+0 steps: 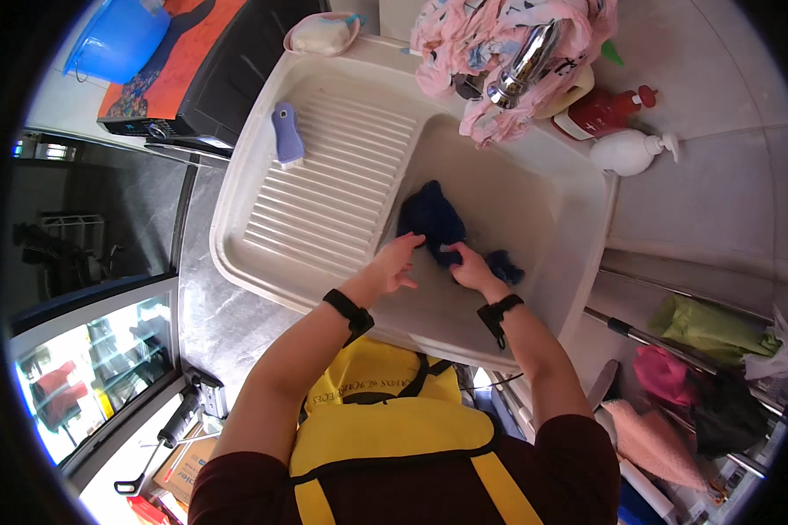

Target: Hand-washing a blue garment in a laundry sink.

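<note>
A dark blue cloth (433, 213) lies bunched, apparently wet, in the sink basin (519, 177). My right hand (473, 268) pinches its lower edge between thumb and fingers, where a small pale patch shows. A loose end of the same colour sticks out to the right of that hand. At the cloth's left lower edge, my left hand (395, 261) has its fingertips against the fabric and its other fingers spread. Whether it grips any fabric is hidden. Both wrists wear black straps.
A ribbed washboard (328, 190) adjoins the basin on the left, with a purple scrub brush (287, 134) on it. A chrome faucet (524, 65) and pink patterned fabric (446, 39) overhang the back. Pump bottles (624, 152) and a soap dish (292, 39) sit along the rim.
</note>
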Available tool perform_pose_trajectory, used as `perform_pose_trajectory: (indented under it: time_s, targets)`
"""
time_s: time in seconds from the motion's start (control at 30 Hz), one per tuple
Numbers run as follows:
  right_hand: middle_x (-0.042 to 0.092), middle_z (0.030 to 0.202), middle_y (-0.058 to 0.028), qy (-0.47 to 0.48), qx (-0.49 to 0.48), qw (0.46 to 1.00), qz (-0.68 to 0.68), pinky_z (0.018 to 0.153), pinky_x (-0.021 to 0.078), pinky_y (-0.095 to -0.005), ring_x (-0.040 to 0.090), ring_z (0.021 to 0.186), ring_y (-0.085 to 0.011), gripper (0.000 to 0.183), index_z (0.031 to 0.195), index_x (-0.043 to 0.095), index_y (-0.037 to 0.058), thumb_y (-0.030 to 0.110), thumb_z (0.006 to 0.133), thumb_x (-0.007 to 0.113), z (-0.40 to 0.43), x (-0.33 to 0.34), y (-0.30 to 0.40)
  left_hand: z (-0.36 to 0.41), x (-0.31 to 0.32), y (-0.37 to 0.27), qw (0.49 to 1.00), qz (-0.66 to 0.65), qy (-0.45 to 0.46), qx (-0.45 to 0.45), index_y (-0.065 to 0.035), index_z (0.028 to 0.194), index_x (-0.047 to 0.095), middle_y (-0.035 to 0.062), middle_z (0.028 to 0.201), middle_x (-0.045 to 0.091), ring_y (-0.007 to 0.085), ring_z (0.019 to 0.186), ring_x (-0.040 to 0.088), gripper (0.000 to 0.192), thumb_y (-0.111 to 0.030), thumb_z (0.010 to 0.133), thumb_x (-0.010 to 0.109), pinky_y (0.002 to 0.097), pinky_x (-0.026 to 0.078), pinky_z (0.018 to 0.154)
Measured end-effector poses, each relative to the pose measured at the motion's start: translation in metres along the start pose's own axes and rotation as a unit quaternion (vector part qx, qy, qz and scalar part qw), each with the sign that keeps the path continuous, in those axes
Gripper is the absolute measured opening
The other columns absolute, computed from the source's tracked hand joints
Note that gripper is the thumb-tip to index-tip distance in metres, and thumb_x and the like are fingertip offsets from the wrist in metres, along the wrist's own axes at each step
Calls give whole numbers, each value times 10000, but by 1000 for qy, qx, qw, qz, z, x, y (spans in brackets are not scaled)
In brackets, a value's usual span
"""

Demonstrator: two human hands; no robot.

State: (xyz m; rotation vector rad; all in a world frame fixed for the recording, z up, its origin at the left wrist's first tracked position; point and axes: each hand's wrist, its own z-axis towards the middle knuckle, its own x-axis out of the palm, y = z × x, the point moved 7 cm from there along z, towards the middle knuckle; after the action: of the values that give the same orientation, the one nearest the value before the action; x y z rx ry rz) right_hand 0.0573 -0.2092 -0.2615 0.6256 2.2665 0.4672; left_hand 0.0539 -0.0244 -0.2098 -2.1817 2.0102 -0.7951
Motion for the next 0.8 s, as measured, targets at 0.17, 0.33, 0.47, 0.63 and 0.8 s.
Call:
perform_pose_trajectory:
  time_s: [0.17, 0.33, 0.47, 0.63, 0.8]
  targets:
    - [618, 781, -107, -98, -271, 917, 277, 753, 478, -366, 592, 780, -234, 229, 887, 624, 43, -25, 703, 507, -74, -55, 126, 13, 28, 9, 965, -199, 147, -91, -105, 1201, 563, 131, 1220, 567, 303, 1135, 536, 482, -473, 890, 585, 526, 505, 851]
    - [587, 778, -63, -102, -340, 886, 297, 816, 437, -324, 565, 803, -211, 185, 731, 596, 43, -47, 630, 470, -119, -79, 176, 6, 30, -22, 958, -243, 145, -56, -99, 860, 633, 90, 809, 632, 250, 748, 632, 283, -381, 837, 642, 375, 543, 705]
    - [558, 823, -46, -42, -367, 847, 382, 820, 413, -275, 539, 853, -223, 187, 748, 574, 49, 16, 578, 502, -122, -89, 181, 5, 1, -22, 966, -244, 91, -2, -77, 916, 651, 98, 867, 649, 255, 781, 638, 283, -342, 816, 649, 391, 553, 741]
    - [586, 901, -41, -19, -172, 680, 712, 894, 432, -334, 565, 943, -206, 200, 897, 589, 48, 98, 709, 544, -60, -96, 158, -34, -13, -65, 919, -346, 168, 85, -61, 1134, 617, 117, 1040, 673, 243, 934, 665, 321, -215, 862, 545, 364, 535, 866]
    - [595, 949, -16, 11, -81, 685, 724, 838, 453, -312, 573, 959, -179, 270, 1025, 613, 77, 322, 921, 572, 18, -36, 181, -76, -54, -127, 974, -88, 42, 203, -55, 1150, 616, 60, 1008, 673, 187, 914, 658, 315, -208, 893, 519, 307, 516, 837]
